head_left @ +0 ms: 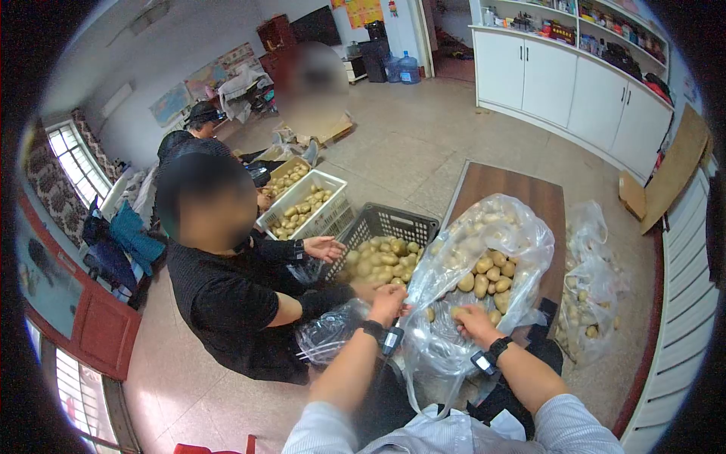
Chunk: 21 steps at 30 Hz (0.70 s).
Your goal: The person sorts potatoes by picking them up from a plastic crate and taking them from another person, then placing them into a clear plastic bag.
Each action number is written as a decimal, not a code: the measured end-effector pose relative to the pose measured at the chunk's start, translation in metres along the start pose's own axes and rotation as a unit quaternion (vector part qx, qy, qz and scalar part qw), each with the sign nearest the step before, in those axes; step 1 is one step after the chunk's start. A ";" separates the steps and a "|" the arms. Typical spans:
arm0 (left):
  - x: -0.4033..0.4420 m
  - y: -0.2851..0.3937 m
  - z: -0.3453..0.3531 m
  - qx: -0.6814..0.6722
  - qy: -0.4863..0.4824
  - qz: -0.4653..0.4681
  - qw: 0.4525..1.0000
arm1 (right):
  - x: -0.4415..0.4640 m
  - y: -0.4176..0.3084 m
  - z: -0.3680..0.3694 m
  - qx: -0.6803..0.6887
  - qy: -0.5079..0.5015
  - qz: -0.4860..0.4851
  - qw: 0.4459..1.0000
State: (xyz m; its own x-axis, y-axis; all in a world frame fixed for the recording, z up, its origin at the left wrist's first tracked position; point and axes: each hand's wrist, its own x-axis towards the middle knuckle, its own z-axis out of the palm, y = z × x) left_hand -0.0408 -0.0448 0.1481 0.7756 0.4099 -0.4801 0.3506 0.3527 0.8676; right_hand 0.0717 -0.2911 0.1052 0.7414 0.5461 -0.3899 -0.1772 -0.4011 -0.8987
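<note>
At the left, a co-worker's hand [325,248] is held with spread fingers beside a dark crate [399,219] loaded with potatoes. Next, the rim of the clear bag [442,363] is pinched by the left hand [388,301]. The bag is laid partly over a brown table [473,181], its long axis slanted from lower left to upper right, its mouth turned towards the wearer. Inside the mouth, the right hand [475,325] is curled near potatoes [484,284]; whether one is gripped cannot be told. Farther right, another bag [594,284] is seen on the floor.
</note>
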 end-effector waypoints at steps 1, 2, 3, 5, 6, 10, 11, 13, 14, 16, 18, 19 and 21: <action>-0.002 0.000 0.005 0.012 0.000 0.010 1.000 | -0.002 -0.008 0.003 0.078 -0.061 0.025 0.995; -0.003 -0.001 0.006 0.013 0.000 0.010 1.000 | -0.004 -0.015 0.006 0.156 -0.120 0.050 0.979; -0.004 -0.001 0.006 0.019 -0.029 -0.004 0.999 | -0.007 -0.021 0.009 0.157 -0.120 0.050 0.979; -0.009 0.002 0.010 0.026 -0.057 -0.019 0.998 | -0.015 -0.033 0.017 0.201 -0.170 0.025 0.964; -0.017 0.008 0.014 0.034 -0.070 -0.031 0.996 | -0.023 -0.045 0.022 0.202 -0.170 0.026 0.964; -0.016 0.004 0.017 0.067 -0.130 -0.067 0.987 | -0.033 -0.063 0.029 0.225 -0.194 0.026 0.954; -0.012 -0.007 0.016 0.126 -0.155 0.029 0.979 | -0.029 -0.064 0.032 0.205 -0.228 0.026 0.951; -0.015 -0.011 0.015 0.155 -0.166 0.060 0.972 | -0.022 -0.073 0.034 0.150 -0.229 0.020 0.962; -0.015 -0.005 0.021 0.119 -0.168 -0.012 0.978 | -0.024 -0.070 0.035 0.107 -0.208 0.016 0.972; 0.016 -0.036 0.020 0.111 -0.198 0.007 0.974 | -0.020 -0.068 0.041 0.095 -0.189 0.035 0.977; -0.036 0.006 0.031 -0.008 -0.189 -0.020 0.982 | -0.030 -0.087 0.042 0.066 -0.192 0.012 0.979; -0.042 0.010 0.027 -0.009 -0.182 -0.020 0.983 | -0.029 -0.087 0.050 0.066 -0.198 0.012 0.978; -0.041 0.019 0.035 -0.038 -0.234 -0.052 0.970 | -0.026 -0.089 0.045 0.077 -0.155 -0.005 0.985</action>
State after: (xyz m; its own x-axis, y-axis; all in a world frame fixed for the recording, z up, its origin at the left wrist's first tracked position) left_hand -0.0473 -0.0841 0.1884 0.8979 -0.0511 -0.4373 0.4132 0.4404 0.7971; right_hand 0.0396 -0.2363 0.1865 0.5139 0.7576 -0.4023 -0.2856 -0.2911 -0.9131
